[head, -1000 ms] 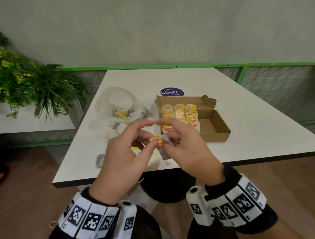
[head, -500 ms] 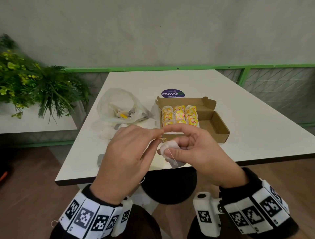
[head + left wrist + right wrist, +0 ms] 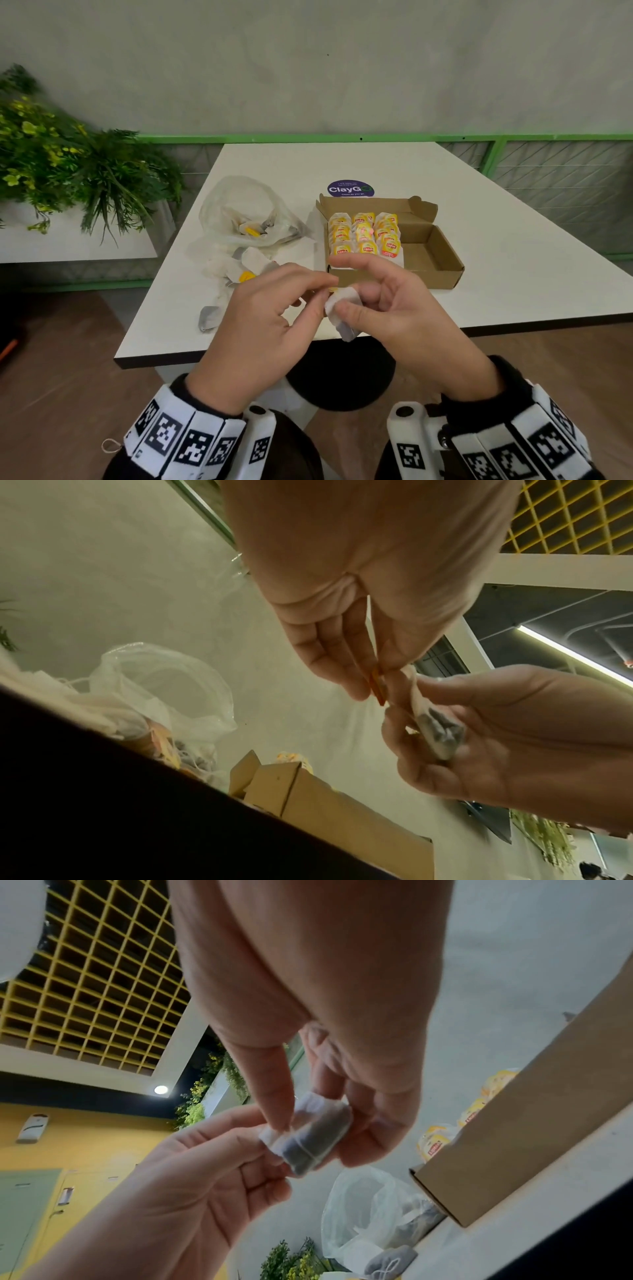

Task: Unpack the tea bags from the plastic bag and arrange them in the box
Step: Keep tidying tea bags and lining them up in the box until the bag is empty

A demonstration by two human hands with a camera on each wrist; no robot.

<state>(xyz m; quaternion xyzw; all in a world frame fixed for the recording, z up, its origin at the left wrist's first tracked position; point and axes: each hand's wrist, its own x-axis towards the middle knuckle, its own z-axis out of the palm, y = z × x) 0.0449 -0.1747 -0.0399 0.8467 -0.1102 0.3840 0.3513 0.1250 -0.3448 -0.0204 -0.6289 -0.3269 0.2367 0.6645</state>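
My right hand (image 3: 356,301) holds a white tea bag (image 3: 342,310) between thumb and fingers, just above the table's near edge. My left hand (image 3: 325,291) pinches the bag's yellow tag (image 3: 377,687) right beside it. In the right wrist view the tea bag (image 3: 315,1137) shows dark leaves and a string round it. The open cardboard box (image 3: 442,270) lies behind my hands, with rows of yellow-tagged tea bags (image 3: 364,234) filling its left part. The clear plastic bag (image 3: 239,209) sits left of the box with a few tea bags inside.
Loose tea bags (image 3: 239,270) lie on the white table (image 3: 513,274) in front of the plastic bag, and a grey one (image 3: 208,317) lies near the front edge. A round purple sticker (image 3: 350,189) sits behind the box. Green plants (image 3: 68,164) stand at the left.
The left hand's pinch on the tag has drawn in close to the tea bag, so the string no longer stretches between the hands. The right hand keeps hold of the bag.
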